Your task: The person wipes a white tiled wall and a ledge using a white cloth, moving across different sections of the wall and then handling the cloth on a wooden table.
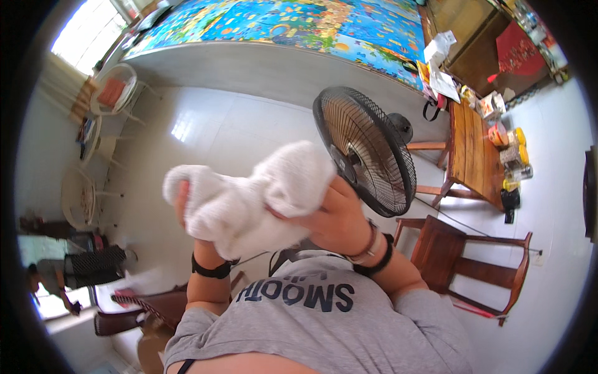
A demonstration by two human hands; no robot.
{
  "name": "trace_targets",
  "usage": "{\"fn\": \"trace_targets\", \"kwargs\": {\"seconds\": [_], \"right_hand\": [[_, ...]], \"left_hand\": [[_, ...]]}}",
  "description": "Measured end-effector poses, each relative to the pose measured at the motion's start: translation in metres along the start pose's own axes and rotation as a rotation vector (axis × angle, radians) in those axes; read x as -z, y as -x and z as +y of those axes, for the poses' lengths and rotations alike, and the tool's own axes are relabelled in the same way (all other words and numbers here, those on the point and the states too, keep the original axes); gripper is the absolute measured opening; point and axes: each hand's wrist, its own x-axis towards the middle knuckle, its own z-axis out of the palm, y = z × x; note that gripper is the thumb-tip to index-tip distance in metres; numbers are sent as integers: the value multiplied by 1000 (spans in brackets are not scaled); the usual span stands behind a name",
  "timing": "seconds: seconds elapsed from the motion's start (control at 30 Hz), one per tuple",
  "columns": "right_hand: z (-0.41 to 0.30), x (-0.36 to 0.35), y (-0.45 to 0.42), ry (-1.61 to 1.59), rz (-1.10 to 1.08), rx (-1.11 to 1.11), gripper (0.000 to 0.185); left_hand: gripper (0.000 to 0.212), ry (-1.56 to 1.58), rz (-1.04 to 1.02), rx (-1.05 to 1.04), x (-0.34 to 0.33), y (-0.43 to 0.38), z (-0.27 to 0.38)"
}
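Observation:
A bunched white cloth (238,203), fluffy like a towel, is held up in front of my chest between both hands. My left hand (183,198) grips its left end; most of the fingers are hidden behind the folds. At the other end, my right hand (343,217) has its fingers pressed into a rounded, balled-up part of the cloth. Slight blur softens the cloth. Just beyond my right hand is the black wire cage of an electric fan (366,152).
On the right, a wooden table (476,145) bears jars with yellow lids, near a wooden chair (444,257). A colourful patterned mat (280,23) covers a raised platform ahead. White chairs (114,93) line the left. Another person (53,280) is at the far left.

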Motion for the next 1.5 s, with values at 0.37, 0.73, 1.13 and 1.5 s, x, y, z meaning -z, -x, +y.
{"fn": "trace_targets", "kwargs": {"seconds": [0.37,0.73,1.13,1.5], "right_hand": [[146,-99,-120,-142,303,96,37],[252,-142,-183,40,386,-95,49],[371,-220,-319,337,345,-156,33],[486,-103,-330,619,599,-220,35]], "left_hand": [[71,-1099,205,-842,26,-190,-3],[72,-952,-138,-1062,21,-364,-65],[67,-627,-390,-652,128,-623,-138],[62,-348,-584,-525,-100,-702,-212]]}}
